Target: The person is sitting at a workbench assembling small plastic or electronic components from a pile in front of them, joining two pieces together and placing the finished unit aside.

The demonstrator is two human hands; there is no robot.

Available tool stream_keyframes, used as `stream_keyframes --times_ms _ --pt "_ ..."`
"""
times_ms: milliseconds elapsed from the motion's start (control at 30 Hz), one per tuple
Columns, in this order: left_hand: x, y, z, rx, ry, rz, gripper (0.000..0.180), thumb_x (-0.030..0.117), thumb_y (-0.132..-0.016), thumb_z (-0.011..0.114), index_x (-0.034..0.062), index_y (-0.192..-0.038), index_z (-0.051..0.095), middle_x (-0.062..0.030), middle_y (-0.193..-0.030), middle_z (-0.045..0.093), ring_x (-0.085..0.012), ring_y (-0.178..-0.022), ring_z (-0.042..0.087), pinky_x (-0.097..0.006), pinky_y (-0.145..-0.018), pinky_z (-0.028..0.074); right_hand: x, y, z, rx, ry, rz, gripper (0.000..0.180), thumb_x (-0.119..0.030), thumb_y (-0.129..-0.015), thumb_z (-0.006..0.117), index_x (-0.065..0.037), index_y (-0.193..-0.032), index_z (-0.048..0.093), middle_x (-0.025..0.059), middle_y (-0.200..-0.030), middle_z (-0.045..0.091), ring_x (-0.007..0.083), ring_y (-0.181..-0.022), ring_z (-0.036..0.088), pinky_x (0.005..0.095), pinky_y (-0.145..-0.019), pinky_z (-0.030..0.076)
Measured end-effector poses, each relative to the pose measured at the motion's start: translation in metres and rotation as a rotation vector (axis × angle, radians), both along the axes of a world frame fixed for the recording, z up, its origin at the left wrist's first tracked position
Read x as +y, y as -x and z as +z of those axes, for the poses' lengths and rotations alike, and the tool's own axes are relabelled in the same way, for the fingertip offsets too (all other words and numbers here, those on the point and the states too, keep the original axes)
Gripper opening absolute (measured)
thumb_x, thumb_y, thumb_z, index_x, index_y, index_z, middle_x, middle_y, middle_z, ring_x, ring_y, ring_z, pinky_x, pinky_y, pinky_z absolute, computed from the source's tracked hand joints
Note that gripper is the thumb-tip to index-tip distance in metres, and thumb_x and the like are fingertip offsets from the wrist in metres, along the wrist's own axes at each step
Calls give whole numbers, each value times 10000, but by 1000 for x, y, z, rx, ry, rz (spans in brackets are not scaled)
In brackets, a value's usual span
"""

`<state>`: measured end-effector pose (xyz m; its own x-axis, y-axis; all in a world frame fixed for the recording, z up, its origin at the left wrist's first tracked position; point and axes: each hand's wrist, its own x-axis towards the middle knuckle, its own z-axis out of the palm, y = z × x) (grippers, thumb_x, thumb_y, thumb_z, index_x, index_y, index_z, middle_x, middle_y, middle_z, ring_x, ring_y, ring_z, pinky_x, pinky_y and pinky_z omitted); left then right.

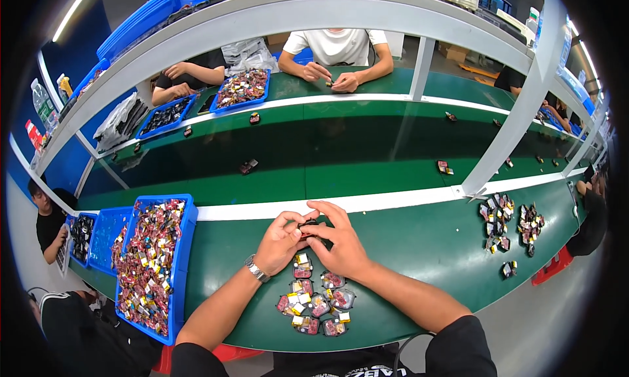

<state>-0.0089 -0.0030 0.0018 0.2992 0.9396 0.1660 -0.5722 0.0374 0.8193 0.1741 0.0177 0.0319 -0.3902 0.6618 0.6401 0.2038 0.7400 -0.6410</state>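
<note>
My left hand and my right hand meet above the green bench, both closed round a small dark electronic assembly with some red on it. Fingers cover most of it, so its details are hidden. Just below my hands, several similar assemblies lie grouped on the bench; they have dark clear-looking casings, red circuit boards and yellow-and-white blocks. A metal watch is on my left wrist.
Left of me stands a blue tray heaped with red boards and wired parts. Assembly piles lie at right. A conveyor belt carrying scattered units runs beyond the white rail. A grey post rises at right. Co-workers sit opposite.
</note>
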Motion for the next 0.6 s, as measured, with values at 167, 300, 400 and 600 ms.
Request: stream_keyframes --times_ms 167,300,400,600 --pt "1 -1 -3 6 34 -7 244 102 -995 518 83 -1226 441 -177 -1457 437 -227 -1234 537 -428 -1027 462 3 -2 1 -75 -118 -67 251 -14 -749 710 -71 -994 707 139 -1293 558 346 -1227 487 436 -992 441" --pt "-2 -2 0 23 86 7 263 110 -996 515 83 -1246 436 -139 -1343 522 -210 -1195 557 -424 -1022 468 3 -1 -2 -36 -130 -69 213 -2 -739 710 -58 -943 687 127 -1201 583 322 -1132 540 402 -913 488" --pt "-1 0 0 31 102 -6 269 116 -998 511 84 -1253 433 -118 -1277 557 -201 -1177 563 -416 -1018 472 1 2 1 -11 -81 -71 191 9 -737 707 -53 -915 677 113 -1113 593 294 -1050 564 373 -849 508" --pt "-1 -2 0 57 128 -21 259 120 -1000 506 88 -1247 437 -109 -1263 569 -191 -1170 565 -396 -1006 479 2 2 -1 -33 -117 -140 203 25 -731 707 -48 -917 671 92 -971 590 265 -917 583 346 -750 521"
